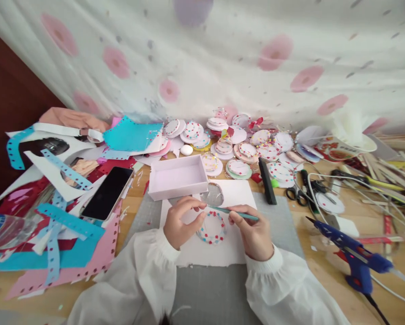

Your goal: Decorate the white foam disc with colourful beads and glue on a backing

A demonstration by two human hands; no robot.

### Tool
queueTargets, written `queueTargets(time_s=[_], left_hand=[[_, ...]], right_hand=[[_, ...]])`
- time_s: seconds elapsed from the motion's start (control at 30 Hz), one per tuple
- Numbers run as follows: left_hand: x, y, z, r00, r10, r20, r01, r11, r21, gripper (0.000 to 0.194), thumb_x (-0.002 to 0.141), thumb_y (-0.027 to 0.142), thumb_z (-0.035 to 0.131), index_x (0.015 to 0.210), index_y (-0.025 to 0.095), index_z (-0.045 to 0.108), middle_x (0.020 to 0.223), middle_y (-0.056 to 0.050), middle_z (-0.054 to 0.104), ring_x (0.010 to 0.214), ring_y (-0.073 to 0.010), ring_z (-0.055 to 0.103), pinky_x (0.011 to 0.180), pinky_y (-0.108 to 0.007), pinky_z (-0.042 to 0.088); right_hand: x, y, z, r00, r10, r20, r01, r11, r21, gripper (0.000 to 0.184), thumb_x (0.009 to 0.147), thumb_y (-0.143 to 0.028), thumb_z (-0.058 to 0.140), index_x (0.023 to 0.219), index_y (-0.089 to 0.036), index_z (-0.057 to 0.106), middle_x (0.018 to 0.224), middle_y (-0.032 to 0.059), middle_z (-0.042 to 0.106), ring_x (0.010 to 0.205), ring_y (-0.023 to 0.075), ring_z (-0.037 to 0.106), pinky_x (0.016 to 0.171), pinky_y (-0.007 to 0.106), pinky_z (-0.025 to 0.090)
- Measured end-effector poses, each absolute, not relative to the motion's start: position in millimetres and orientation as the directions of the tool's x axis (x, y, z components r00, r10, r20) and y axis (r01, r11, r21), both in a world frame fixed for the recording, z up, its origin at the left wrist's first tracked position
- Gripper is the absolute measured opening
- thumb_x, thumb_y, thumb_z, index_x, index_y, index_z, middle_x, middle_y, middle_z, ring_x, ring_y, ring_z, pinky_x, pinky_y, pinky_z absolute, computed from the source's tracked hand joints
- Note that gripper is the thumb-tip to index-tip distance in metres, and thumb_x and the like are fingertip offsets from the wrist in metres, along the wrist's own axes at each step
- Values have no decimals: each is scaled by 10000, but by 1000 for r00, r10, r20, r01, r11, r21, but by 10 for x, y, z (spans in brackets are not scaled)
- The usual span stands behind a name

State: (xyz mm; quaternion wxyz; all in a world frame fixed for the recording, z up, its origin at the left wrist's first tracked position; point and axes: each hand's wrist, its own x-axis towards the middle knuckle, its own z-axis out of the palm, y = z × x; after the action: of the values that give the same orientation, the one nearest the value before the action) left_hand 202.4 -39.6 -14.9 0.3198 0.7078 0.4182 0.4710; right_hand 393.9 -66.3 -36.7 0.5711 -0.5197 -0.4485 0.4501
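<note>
My left hand (181,220) pinches the rim of a round paper disc (211,227) edged with small red and blue flowers, which lies on a white sheet (205,253). My right hand (253,234) is closed around a thin teal tool (234,213) whose tip reaches toward the left fingers over the disc's top edge. Both wrists wear white sleeves. A round hole (212,194) is cut in the sheet just above the disc.
An open white box (177,179) stands behind the sheet. Several finished decorated discs (238,149) pile up at the back. A black phone (107,192) and punched paper scraps (67,234) lie left. Scissors (295,192), a black bar (267,181) and a blue glue gun (353,257) lie right.
</note>
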Motion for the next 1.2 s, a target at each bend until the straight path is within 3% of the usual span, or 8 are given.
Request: queueTargets(time_s=[0.47,0.93,1.2], left_hand=[[2077,-382,-158,154,909,387,305,-417,856,72,799,174,612,779,164,680,713,-37,674,677,-141,601,645,-266,504],[2041,-382,-217,177,965,193,198,-227,954,123,867,259,542,830,161,606,788,-23,624,754,-143,579,726,-258,452],[2049,-393,-182,182,958,220,195,-254,947,102,855,230,560,824,157,624,786,-24,636,753,-137,564,721,-243,437]], right_hand=[[3934,-682,-329,194,980,42,-75,57,-996,110,733,-296,718,794,-205,709,768,42,705,575,127,582,563,272,503],[3959,-685,-275,148,987,68,-43,75,-996,74,738,-259,723,809,-237,721,755,4,698,627,103,594,622,226,499],[3963,-673,-281,160,984,77,-55,86,-995,56,741,-253,723,797,-252,723,746,-10,700,608,84,577,599,199,483]])
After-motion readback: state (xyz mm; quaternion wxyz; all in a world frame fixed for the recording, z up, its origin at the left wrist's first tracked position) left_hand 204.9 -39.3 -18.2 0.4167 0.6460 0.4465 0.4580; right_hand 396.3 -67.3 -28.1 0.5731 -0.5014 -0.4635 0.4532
